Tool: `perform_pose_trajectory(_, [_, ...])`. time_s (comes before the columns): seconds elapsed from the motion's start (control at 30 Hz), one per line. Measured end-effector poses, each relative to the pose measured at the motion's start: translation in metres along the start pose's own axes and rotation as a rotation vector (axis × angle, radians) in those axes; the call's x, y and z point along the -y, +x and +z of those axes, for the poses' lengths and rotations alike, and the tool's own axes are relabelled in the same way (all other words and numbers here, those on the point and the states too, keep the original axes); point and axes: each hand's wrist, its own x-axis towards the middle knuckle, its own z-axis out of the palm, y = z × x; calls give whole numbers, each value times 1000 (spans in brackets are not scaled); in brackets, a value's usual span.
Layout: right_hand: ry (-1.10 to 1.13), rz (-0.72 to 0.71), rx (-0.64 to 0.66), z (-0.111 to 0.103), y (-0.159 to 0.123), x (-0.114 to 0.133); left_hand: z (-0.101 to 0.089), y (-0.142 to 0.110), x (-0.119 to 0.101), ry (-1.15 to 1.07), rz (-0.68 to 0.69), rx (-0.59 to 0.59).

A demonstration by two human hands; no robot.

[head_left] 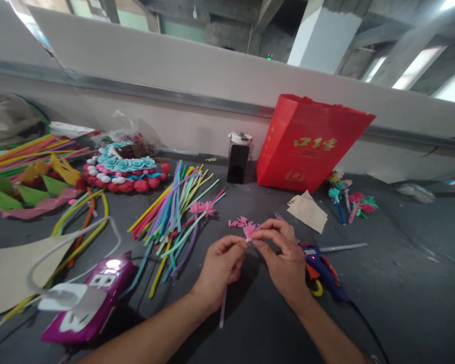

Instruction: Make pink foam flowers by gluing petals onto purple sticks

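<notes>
My left hand is closed around the stem of a small pink craft flower, whose pale lower end pokes out below the fist. At the flower's base, my right hand pinches with thumb and forefinger; whether it grips a separate petal cannot be made out. Just behind the fingertips lie loose pink petals. Beside my right wrist rests a blue and red glue gun with a clear glue stick at its back. Another pink flower lies on the bundle of coloured pipe cleaners.
A purple power strip with a white plug is at front left. Behind stand a red paper bag, a bottle and a dark phone. Brown paper and finished flowers lie right; decorated crowns sit left.
</notes>
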Motion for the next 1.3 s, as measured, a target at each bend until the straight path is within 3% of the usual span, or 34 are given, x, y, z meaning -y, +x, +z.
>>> perform_pose_trajectory(0.73, [-26,9,-3,4,-2,1,0,-1,3,21,9,-18])
perform_pose_trajectory(1.3, [-95,49,-87,-3,-1,2,1,-1,-6,-61,-19,-20])
